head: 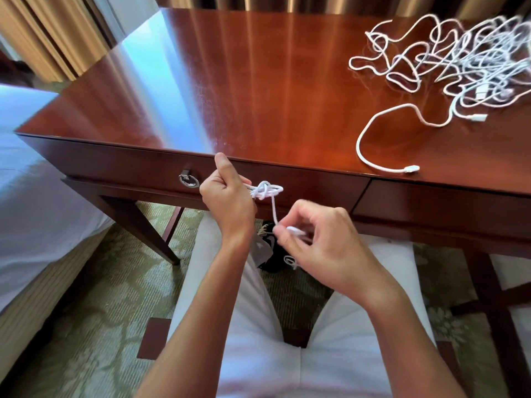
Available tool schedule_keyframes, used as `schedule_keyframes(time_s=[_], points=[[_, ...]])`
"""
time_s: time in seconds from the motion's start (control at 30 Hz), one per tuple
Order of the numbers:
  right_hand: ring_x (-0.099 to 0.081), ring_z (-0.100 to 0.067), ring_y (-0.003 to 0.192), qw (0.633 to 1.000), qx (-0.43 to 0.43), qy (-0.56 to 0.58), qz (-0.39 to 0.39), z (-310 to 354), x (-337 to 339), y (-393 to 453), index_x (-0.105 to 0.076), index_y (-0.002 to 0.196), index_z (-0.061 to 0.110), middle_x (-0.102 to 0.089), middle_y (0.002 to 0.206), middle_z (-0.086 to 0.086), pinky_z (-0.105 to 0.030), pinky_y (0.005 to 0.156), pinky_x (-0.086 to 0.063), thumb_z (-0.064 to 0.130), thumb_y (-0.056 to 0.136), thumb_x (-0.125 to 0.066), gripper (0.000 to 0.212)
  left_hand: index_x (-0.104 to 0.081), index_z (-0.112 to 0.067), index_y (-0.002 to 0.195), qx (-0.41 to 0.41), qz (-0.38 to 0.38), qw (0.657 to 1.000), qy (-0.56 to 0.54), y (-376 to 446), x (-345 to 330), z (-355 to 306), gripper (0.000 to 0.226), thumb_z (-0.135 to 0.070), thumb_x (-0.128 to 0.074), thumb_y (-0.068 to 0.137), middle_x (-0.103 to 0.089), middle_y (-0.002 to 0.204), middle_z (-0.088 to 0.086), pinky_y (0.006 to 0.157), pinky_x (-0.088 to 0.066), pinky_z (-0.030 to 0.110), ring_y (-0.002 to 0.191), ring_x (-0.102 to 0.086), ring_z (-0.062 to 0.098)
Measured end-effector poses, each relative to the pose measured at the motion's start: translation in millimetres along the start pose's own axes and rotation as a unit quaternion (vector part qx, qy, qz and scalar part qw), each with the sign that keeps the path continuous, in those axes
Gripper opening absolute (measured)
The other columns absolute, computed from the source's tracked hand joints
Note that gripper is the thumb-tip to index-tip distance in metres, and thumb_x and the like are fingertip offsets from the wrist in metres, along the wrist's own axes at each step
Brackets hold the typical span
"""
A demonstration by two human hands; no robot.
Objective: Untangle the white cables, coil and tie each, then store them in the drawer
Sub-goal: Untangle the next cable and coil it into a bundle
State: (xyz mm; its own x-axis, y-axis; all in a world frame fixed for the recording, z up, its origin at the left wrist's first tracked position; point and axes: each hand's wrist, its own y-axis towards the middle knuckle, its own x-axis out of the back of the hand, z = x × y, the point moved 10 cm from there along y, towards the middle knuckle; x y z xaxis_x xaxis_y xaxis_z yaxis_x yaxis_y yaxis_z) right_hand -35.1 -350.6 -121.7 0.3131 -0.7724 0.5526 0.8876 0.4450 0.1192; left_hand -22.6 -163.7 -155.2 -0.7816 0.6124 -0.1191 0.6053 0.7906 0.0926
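Our left hand (227,196) has its grip curled tight round a small coiled cable (265,191), held in the air just in front of the drawer (138,165). A loose tail of that cable runs down from the bundle to our right hand (313,239), whose fingertips pinch the tail close to its plug end. We judge that we are wrapping or knotting this tail round the coil, so the tie on this one cable is nearly made but not finished.

Most of the work is left. The drawer is closed, its ring pull (188,180) just left of the coil, and nothing is stored yet as far as we can see. On the counter (258,81), well away to the right of the drawer and toward the far corner, lies a big tangled heap of cables (459,61), with one strand (382,139) trailing toward the front edge.

The counter above the drawer is bare polished wood. Our lap sits close under the drawer front, so pulling it open may need some backing off.
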Motion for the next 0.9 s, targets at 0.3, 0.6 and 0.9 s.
schedule_keyframes(time_s=[0.3, 0.6, 0.9], points=[[-0.073, -0.007, 0.084, 0.995, 0.040, 0.087, 0.026, 14.4, 4.9, 17.9, -0.072, 0.089, 0.020, -0.076, 0.082, 0.010, -0.036, 0.082, -0.058, 0.011, 0.093, -0.071, 0.010, -0.043, -0.028, 0.043, -0.130, 0.143, 0.978, 0.082, -21.2, -27.4, -19.4, 0.065, -0.024, -0.042, 0.107, -0.046, 0.039, -0.007, 0.049, -0.034, 0.026, 0.039, -0.043, 0.004], [-0.059, -0.012, 0.063, 0.988, 0.020, 0.141, -0.052, -7.6, 27.4, 35.9, -0.055, 0.080, 0.021, -0.067, 0.074, 0.001, -0.033, 0.063, -0.049, 0.029, 0.087, -0.079, 0.026, -0.039, -0.012, 0.052, -0.044, 0.257, 0.965, -0.027, -44.4, -41.8, -28.2, 0.057, -0.035, -0.036, 0.104, -0.038, 0.039, -0.008, 0.039, -0.029, 0.019, 0.035, -0.036, 0.004], [-0.050, -0.032, 0.060, 0.987, 0.000, 0.157, -0.039, -29.7, -9.7, 24.2, -0.051, 0.095, 0.022, -0.066, 0.078, -0.013, -0.042, 0.055, -0.041, 0.028, 0.099, -0.063, 0.014, -0.046, -0.012, 0.072, 0.098, 0.309, 0.941, -0.093, -43.9, -41.2, -14.5, 0.029, -0.017, -0.064, 0.095, -0.045, 0.040, 0.003, 0.032, -0.019, 0.017, 0.025, -0.033, 0.008]])
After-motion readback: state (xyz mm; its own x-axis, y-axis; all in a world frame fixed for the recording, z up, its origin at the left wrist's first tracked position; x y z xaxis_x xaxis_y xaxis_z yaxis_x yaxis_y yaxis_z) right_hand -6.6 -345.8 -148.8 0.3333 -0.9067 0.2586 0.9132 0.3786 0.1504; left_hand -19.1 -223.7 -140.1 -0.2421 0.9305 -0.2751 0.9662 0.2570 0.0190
